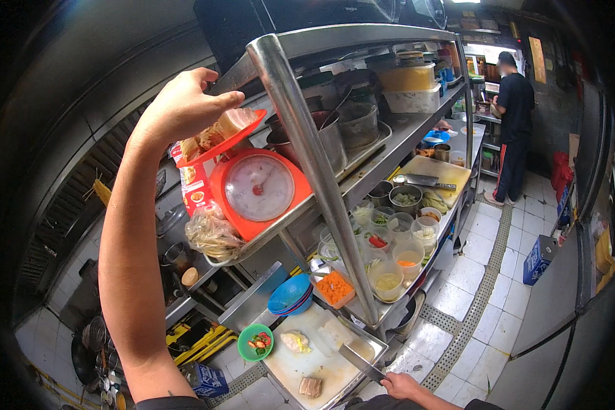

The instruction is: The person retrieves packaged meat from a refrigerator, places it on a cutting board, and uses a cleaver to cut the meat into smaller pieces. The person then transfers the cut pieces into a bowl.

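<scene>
Pale raw meat (220, 130) on red scale pan (253, 123) (heaped), left hand (184, 106) fingers loose above, empty.

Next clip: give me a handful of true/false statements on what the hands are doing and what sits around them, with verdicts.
1. The left hand is raised over the pan of the red scale. True.
2. The scale pan is empty. False: pale pieces of food lie on it.
3. The right hand holds a cleaver. True.
4. The green bowl sits on the top shelf. False: it sits low, beside the white cutting board.
5. A person in dark clothes stands at the far end of the aisle. True.
</scene>
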### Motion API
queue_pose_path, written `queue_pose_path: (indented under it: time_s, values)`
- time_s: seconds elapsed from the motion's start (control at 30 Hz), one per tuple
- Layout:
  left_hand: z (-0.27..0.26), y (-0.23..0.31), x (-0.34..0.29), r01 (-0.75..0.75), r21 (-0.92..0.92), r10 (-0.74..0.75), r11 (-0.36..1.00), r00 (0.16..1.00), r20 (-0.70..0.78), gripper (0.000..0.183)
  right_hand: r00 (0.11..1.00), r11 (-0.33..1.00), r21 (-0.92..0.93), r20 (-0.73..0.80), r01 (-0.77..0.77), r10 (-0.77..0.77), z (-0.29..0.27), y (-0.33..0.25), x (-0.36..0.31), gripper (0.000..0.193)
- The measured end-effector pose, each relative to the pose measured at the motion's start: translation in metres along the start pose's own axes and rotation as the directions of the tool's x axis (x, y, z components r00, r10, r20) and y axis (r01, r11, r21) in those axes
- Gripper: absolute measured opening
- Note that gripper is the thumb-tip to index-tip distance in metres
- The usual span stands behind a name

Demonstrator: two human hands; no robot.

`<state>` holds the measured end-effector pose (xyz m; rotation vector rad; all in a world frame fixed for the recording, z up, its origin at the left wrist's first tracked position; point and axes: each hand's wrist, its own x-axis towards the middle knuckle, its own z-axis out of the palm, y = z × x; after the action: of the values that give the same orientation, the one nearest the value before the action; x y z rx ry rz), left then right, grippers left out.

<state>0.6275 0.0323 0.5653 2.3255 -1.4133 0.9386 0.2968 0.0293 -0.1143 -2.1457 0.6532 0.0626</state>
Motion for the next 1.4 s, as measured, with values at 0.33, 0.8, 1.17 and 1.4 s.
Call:
queue_pose_path:
  time_s: [0.33,0.8,1.17,1.4]
  values:
    - [-0.010,-0.012,-0.015,-0.059,-0.068,0.041,0.996,0.970,-0.240,0.067,0.999,1.000,0.020,0.035,0.011,-0.012,-0.001,-0.007,0.000,0.035]
    - [0.291,-0.041,-0.578,0.824,-0.168,-0.589,0.542,0.514,0.623,0.096,0.987,0.993,0.051,-0.111,-0.111,0.116,-0.036,-0.021,-0.044,0.032]
    - [0.361,0.017,-0.653,0.851,-0.234,-0.599,0.471,0.503,0.623,0.073,0.988,0.876,-0.468,0.149,0.115,-0.050,-0.024,-0.032,-0.020,0.032]
    - [0.353,-0.014,-0.499,0.516,-0.555,-0.327,0.653,0.853,0.407,0.074,0.900,0.763,-0.478,0.220,0.436,-0.377,0.069,-0.040,0.067,0.026]
